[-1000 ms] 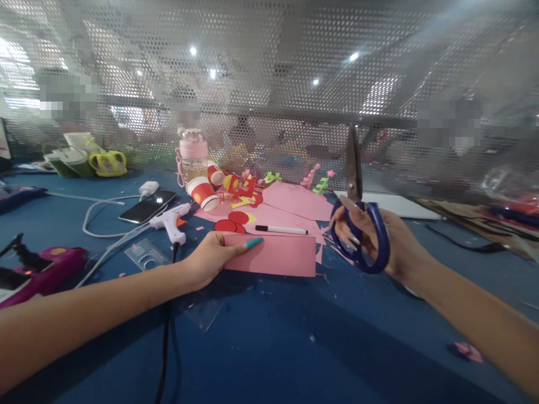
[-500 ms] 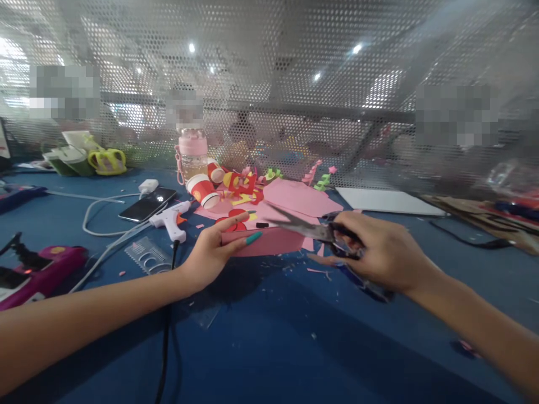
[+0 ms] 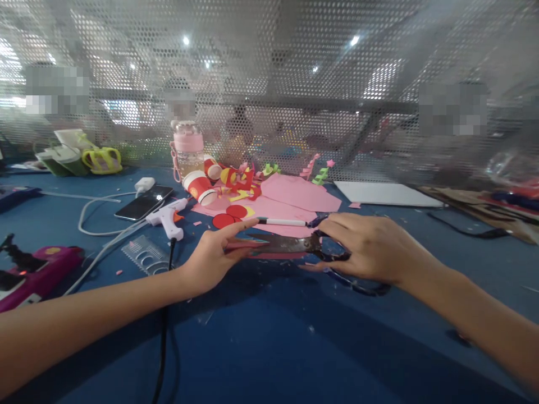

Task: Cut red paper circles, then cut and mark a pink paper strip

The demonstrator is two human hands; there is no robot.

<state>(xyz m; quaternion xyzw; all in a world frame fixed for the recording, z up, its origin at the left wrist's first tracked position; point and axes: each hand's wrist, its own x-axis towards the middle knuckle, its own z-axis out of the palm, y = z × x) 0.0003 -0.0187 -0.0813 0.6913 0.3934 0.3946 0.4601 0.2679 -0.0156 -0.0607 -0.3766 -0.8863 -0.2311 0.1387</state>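
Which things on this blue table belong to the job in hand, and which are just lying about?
In hand:
dark-blue-handled metal scissors, in the right hand
thin pink paper piece, in the left hand

Apparently just lying about:
glossy black rectangular phone
clear bottle with a pink lid
magenta-and-white plastic power strip
white plastic glue gun, untouched

1. I have a blue table (image 3: 252, 348) ahead, flecked with paper scraps (image 3: 197, 223).
2. On my left lies a purple power strip (image 3: 54, 261).
3. Further in, I see the phone (image 3: 138, 209), the glue gun (image 3: 169, 220) just beside it, and a clear stencil (image 3: 138, 252).
4. Pink paper (image 3: 295, 193) spreads mid-table.
5. To my right, a white board (image 3: 387, 194) lies flat.
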